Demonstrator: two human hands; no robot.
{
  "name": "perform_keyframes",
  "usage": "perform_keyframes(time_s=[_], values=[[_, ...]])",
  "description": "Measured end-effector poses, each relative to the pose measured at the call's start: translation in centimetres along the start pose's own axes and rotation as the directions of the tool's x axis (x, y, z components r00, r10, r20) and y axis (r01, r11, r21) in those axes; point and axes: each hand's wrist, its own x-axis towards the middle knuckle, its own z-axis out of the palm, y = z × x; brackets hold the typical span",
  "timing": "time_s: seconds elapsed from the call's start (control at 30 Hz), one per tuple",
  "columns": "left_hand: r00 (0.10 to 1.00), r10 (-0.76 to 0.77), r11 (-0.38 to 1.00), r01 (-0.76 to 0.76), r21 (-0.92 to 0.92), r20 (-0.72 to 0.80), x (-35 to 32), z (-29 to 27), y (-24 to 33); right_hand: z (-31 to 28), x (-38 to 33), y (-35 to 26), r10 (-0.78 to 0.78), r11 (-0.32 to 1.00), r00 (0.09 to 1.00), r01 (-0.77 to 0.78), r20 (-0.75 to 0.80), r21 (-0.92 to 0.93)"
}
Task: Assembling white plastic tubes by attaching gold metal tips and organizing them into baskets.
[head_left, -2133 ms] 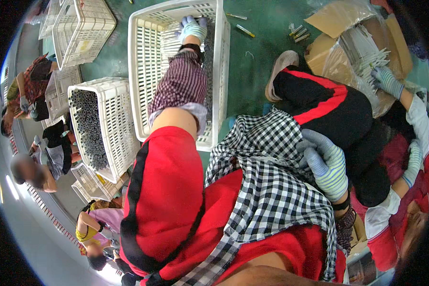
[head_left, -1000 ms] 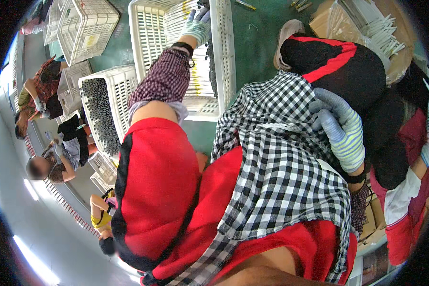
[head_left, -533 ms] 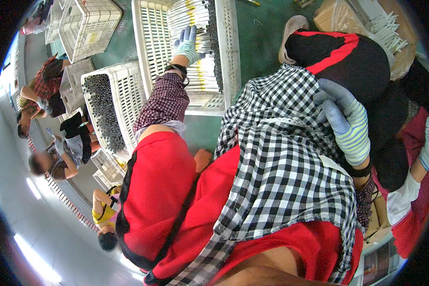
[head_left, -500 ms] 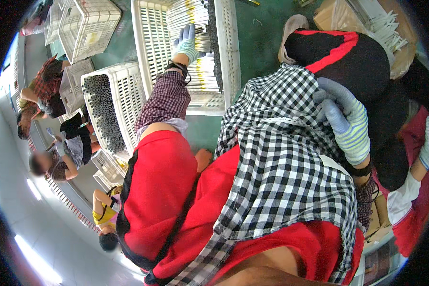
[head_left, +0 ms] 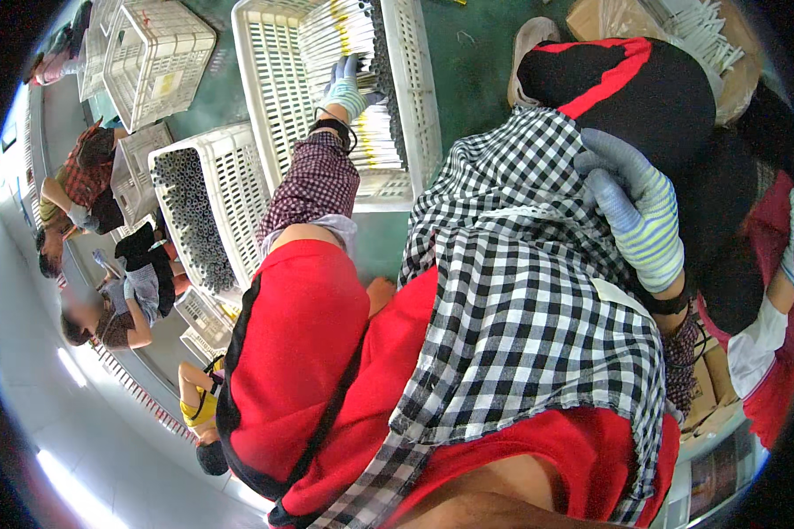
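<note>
My left hand (head_left: pixel 344 84), in a blue-and-white glove, reaches forward into a long white slatted crate (head_left: pixel 269 97). Its fingers lie flat on a bundle of thin white rods with yellow bands (head_left: pixel 375 141). Dark grey rods (head_left: pixel 388 79) line the crate's right side. My right hand (head_left: pixel 635 212), in a striped glove, rests palm down on the black-and-white checked cloth (head_left: pixel 520 291) over my lap, with nothing in it. Red clothing covers my legs below.
A second white crate (head_left: pixel 238 189) full of grey tubes (head_left: pixel 194 220) stands to the left, with more crates (head_left: pixel 154 57) beyond it on the green floor. A person in black trousers with a red stripe (head_left: pixel 635 88) sits close on my right, by a cardboard box (head_left: pixel 723 53). Other seated people (head_left: pixel 123 291) are at far left.
My left hand has drawn back from the crate's far end onto the white rods in its middle. The view has dipped slightly. My right hand has stayed on the checked cloth.
</note>
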Motion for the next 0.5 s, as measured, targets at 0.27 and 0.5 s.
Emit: perform_keyframes(time_s=[0.27, 0.5], values=[[0.989, -0.016, 0.984, 0.042, -0.174, 0.146, 2.4, -2.3, -2.0, -0.1, 0.0, 0.7, -0.023, 1.0, 1.0, 0.023, -0.016, 0.011], [0.971, -0.084, 0.888, -0.029, 0.46, 0.223, 3.1, -5.6, 2.6, 0.0, 0.0, 0.4, -0.03, 0.999, 1.0, 0.03, -0.001, 0.017]])
